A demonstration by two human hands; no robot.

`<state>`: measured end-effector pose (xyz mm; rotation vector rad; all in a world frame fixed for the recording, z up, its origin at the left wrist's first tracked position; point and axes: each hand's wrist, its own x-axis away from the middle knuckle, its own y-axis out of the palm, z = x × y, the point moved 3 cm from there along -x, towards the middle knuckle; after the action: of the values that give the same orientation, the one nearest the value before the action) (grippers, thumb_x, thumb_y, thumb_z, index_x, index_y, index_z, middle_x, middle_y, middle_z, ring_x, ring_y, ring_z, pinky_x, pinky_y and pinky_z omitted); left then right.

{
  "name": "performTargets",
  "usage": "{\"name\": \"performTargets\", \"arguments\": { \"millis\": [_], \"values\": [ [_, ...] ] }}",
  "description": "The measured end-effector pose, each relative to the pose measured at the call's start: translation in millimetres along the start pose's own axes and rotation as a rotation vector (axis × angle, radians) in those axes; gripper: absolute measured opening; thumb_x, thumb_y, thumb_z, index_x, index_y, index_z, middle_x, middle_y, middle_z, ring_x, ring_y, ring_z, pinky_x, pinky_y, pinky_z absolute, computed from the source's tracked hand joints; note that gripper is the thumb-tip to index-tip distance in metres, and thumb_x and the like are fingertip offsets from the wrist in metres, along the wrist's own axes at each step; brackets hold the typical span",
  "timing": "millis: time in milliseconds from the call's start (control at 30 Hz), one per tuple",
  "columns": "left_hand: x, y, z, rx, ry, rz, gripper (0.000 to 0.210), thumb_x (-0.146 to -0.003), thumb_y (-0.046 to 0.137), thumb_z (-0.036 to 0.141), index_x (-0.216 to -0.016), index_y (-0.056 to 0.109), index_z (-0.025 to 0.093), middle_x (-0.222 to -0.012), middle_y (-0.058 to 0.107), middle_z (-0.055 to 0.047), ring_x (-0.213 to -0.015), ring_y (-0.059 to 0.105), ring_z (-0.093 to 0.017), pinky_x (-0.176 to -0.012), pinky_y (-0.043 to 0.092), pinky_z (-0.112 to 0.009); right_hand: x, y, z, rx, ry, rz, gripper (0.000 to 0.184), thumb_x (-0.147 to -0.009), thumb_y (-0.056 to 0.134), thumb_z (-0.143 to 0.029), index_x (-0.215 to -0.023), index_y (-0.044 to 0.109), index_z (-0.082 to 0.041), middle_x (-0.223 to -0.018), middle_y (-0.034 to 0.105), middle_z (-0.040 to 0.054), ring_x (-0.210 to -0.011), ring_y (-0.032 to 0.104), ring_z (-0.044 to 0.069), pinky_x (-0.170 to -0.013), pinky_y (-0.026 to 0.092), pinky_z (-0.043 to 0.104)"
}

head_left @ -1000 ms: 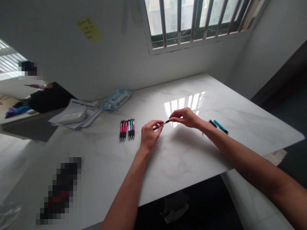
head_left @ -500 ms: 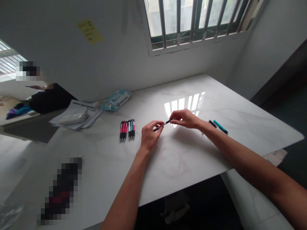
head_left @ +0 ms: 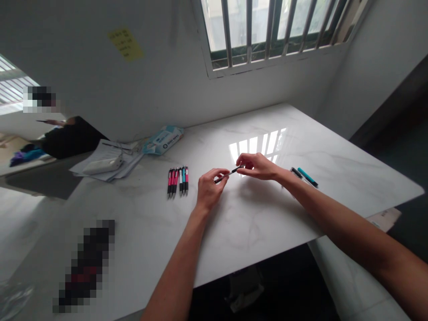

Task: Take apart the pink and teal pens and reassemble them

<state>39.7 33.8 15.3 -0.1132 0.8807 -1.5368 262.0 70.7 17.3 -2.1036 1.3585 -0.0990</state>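
A slim pen (head_left: 230, 172) with a white barrel and black ends is held slantwise above the table between both hands. My left hand (head_left: 211, 186) is closed on its lower left end, thumb and fingers pinching the barrel. At the upper right end, my right hand (head_left: 257, 166) pinches the black grip near the tip with thumb and forefinger. Left of my left hand lie several click pens (head_left: 175, 182) in two groups, red, white and teal with black grips. Partly hidden behind my right forearm are a teal pen part (head_left: 306, 176) and some dark and white pieces.
A white marbled table (head_left: 267, 214) spreads below. Papers (head_left: 110, 154) and a blue wipes pack (head_left: 163, 139) sit at the back left. A person in a dark top (head_left: 72, 138) is at the far left. A barred window (head_left: 264, 31) is above.
Both hands stay almost in place with the pen between them. My right hand's fingers shift very slightly at the pen's end.
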Motion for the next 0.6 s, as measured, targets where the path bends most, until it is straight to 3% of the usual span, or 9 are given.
{"name": "performTargets", "arguments": {
  "millis": [600],
  "values": [
    [0.5, 1.0, -1.7, 0.01, -0.016, -0.008, 0.015, -0.09, 0.071, 0.023, -0.1, 0.081, 0.026, -0.105, 0.083, -0.003, -0.092, 0.077, -0.021, -0.089, 0.062, -0.035, -0.9, -1.7, 1.6, 0.035, -0.001, -0.016, 0.024, -0.092, 0.074, -0.044, -0.093, 0.074, -0.019, -0.086, 0.076, 0.0045, -0.071, 0.063, 0.015, -0.066, 0.045, 0.028]
  ]
}}
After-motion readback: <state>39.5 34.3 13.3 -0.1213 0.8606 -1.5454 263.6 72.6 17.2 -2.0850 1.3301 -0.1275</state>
